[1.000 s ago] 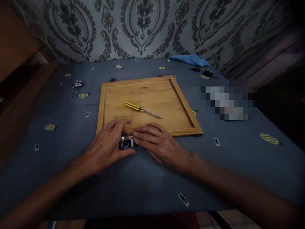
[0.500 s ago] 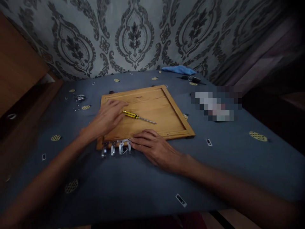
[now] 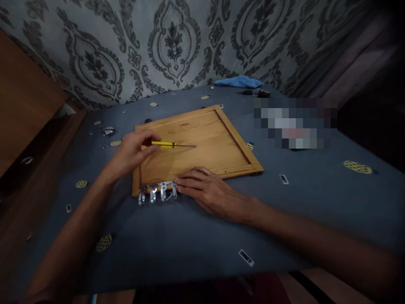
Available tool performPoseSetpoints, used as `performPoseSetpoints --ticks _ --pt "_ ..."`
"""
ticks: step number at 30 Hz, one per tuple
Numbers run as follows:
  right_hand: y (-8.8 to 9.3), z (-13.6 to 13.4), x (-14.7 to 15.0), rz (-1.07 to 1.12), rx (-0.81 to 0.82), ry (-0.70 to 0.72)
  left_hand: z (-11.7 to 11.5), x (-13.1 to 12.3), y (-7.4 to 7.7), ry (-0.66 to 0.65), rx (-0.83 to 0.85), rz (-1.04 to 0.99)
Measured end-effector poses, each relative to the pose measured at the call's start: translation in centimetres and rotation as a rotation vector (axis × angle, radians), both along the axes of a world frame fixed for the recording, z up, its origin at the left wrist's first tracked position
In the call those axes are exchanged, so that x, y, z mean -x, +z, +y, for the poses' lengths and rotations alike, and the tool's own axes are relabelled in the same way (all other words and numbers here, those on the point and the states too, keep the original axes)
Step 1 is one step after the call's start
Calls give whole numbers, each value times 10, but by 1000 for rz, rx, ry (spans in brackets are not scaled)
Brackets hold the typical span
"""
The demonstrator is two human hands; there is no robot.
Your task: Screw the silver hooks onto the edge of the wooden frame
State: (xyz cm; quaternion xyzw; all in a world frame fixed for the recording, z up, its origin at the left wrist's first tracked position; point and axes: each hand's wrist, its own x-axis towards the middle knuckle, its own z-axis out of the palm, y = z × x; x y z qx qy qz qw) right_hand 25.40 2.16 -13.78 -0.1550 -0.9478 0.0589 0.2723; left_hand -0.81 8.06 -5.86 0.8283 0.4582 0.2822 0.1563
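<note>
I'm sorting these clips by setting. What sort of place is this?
Probably a room in a home, used as a makeshift workspace: the pineapple-print tablecloth and damask-patterned wall covering look domestic, while the yellow-handled screwdriver suggests handiwork.

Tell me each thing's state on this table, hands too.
Wooden panel: lying flat
Metal fittings: lined along its near edge
Screwdriver: handle pinched
Left hand: closed on that handle
Right hand: laid flat beside the fittings
Blue cloth: crumpled
Metal parts, far left: clustered
Dark object: lying down
Blurred item: obscured
</note>
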Motion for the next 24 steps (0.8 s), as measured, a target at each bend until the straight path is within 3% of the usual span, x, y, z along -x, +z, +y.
performPoseSetpoints --ticks 7,11,16,24 --pt "3 -1 -1 29 -3 8 -29 -9 46 122 -125 -406" --pt "3 -1 -1 20 4 11 -51 -23 63 139 -186 -417" --pt "3 0 -1 21 11 17 -64 -35 67 162 -159 -400" --pt "3 -2 0 6 66 16 -66 -38 63 127 -168 -361"
